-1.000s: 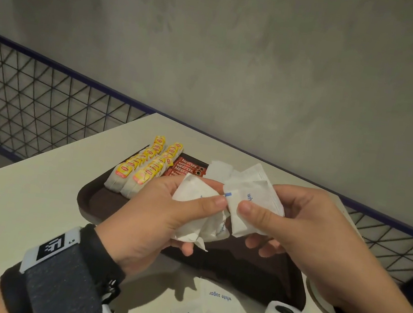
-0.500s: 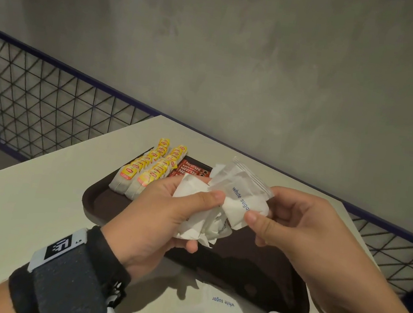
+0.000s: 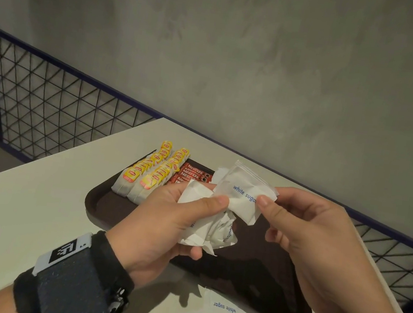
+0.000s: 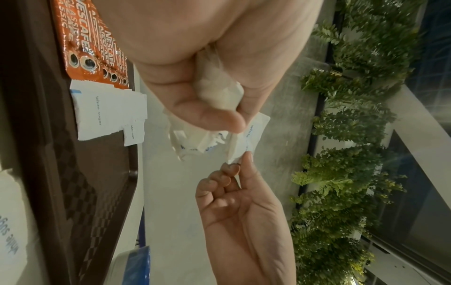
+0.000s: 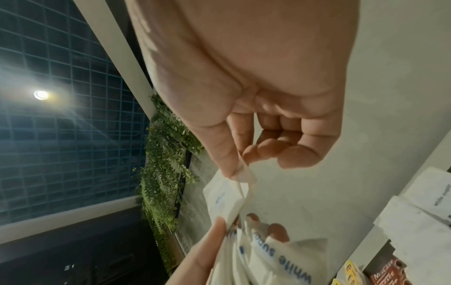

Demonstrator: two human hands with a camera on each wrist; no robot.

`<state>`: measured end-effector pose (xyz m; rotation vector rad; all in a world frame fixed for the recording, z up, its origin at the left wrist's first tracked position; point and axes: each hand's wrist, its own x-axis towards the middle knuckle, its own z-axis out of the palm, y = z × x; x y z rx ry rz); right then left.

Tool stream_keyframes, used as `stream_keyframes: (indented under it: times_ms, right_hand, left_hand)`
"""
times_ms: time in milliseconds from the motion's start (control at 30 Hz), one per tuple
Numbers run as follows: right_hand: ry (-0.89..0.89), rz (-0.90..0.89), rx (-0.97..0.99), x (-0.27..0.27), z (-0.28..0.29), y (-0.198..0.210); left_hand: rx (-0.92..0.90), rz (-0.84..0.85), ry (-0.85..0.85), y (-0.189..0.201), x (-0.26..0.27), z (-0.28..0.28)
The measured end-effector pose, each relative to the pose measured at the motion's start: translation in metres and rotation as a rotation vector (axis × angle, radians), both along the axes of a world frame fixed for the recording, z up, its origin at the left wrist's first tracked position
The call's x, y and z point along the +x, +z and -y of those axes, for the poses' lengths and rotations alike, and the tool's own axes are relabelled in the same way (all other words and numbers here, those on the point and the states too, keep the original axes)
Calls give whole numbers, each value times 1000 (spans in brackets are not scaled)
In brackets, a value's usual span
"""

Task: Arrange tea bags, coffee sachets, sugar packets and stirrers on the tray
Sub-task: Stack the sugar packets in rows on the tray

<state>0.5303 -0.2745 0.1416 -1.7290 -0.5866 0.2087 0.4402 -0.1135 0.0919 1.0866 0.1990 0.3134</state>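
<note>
Left hand (image 3: 165, 219): sugar packets (image 3: 207, 224) bunched, gripped.
Right hand (image 3: 319, 250): one packet (image 3: 242, 192) pinched, above tray (image 3: 104, 203), rightward.

"white sugar" in blue runs across the white packet (image 3: 243, 194) pinched between both hands, and again on the loose sugar packets (image 3: 225, 308) by the tray's near edge. "NESCAFÉ" in white marks the red coffee sachets (image 3: 192, 174) at the tray's far edge.
</note>
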Motion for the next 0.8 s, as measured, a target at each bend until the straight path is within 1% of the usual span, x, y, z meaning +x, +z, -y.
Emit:
stream_keyframes:
  times_ms: [200,233,300,400,433,467,533,667,733,800]
  right_hand:
    - [57,-77,53,-4,-3,0]
    - [43,-82,64,-4,-1,2]
    - [-43,-80,118,0,8,7]
    - [-171,-116,189,20,19,18]
    - [-192,-127,152,32,17,23]
    - [-207,-123,75,46,13,26]
    - [-216,-98,-127,79,-1,28]
    - [-207,-143,-452,132,-32,14]
    - [-218,-178,-551,152,-43,3]
    - [-246,-214,-604,170,-52,-8]
  left_hand:
    - [-14,-5,5,-1,0,0]
    - [-11,-4,24,-1,0,-1]
    - [-17,-6,80,2,1,-5]
    - [-55,6,155,9,2,-14]
    - [-74,8,176,11,3,-17]
    - [-94,8,193,11,4,-20]
    - [-124,4,202,10,6,-24]
    - [-149,-13,198,5,10,-28]
    - [-154,-26,206,3,12,-29]
    - [-164,-23,208,3,12,-31]
